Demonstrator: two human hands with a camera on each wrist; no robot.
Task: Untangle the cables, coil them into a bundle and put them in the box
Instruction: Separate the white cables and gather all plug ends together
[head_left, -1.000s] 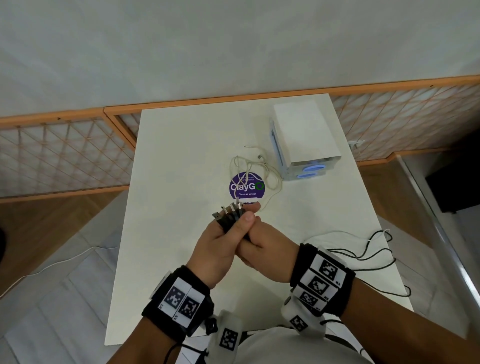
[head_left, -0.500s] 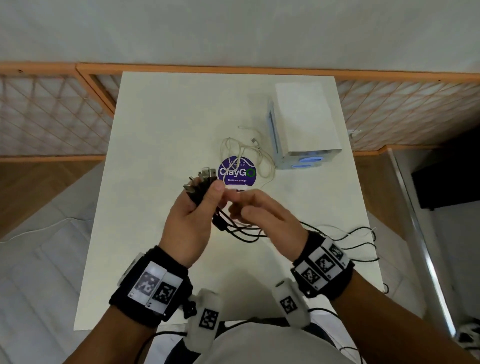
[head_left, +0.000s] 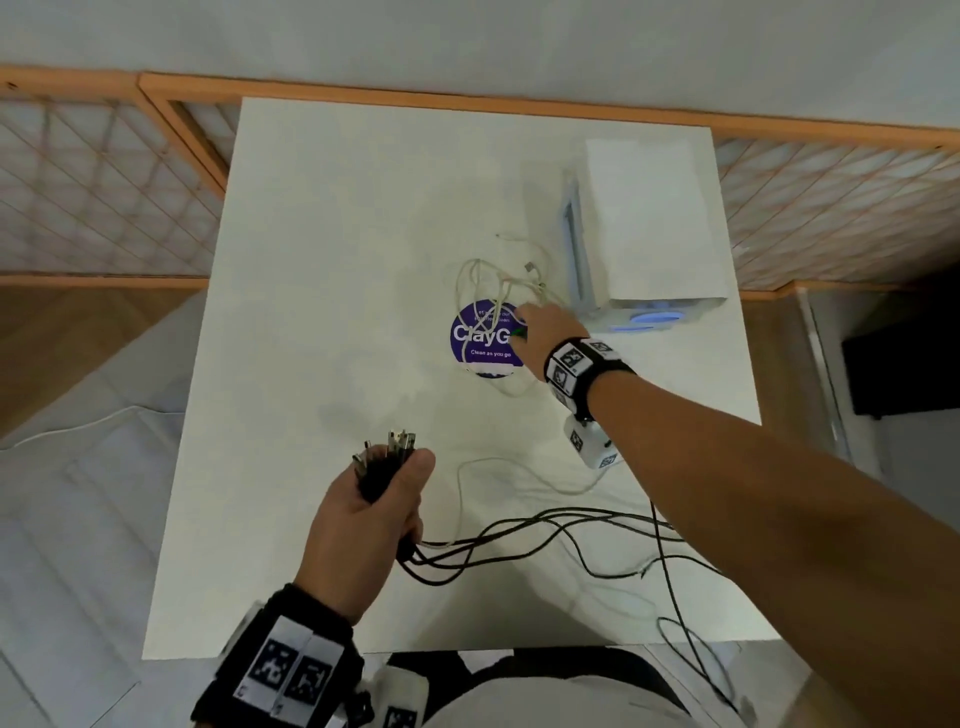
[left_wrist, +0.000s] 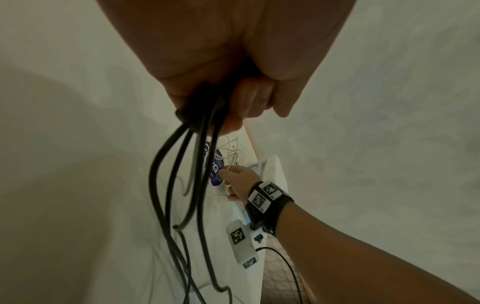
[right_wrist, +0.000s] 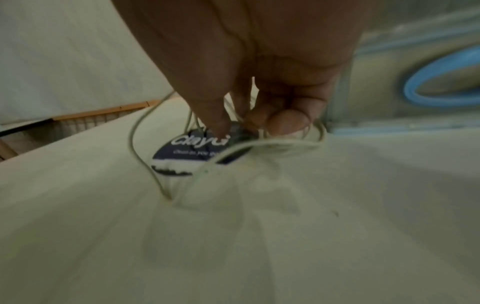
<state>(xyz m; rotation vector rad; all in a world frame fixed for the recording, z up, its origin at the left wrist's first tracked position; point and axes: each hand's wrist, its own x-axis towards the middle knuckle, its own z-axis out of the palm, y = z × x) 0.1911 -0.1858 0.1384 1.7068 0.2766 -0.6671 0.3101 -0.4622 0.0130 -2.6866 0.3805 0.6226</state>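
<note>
— Where are the cables, and how are they held?

— The plug ends of the black cables (head_left: 545, 525) are clamped in the curled left hand (head_left: 363, 525) above the near half of the table (head_left: 322, 218), their limp lengths trailing off toward the near right corner. The white cables (head_left: 498, 280) are heaped in a loose tangle on the round ClayGo sticker (head_left: 475, 335), just beside the white box (head_left: 649, 223) at the far right edge.

— And the right hand (head_left: 545, 338)?

— Its fingertips (right_wrist: 285, 121) are pressed down among the white strands with the thumb close by; whether a strand is actually pinched cannot be told.

— How will the white ones handle?

— Light, thin and floppy, it is judged. One is best taken near a connector and drawn out slowly, so that no loop is tightened.
</note>
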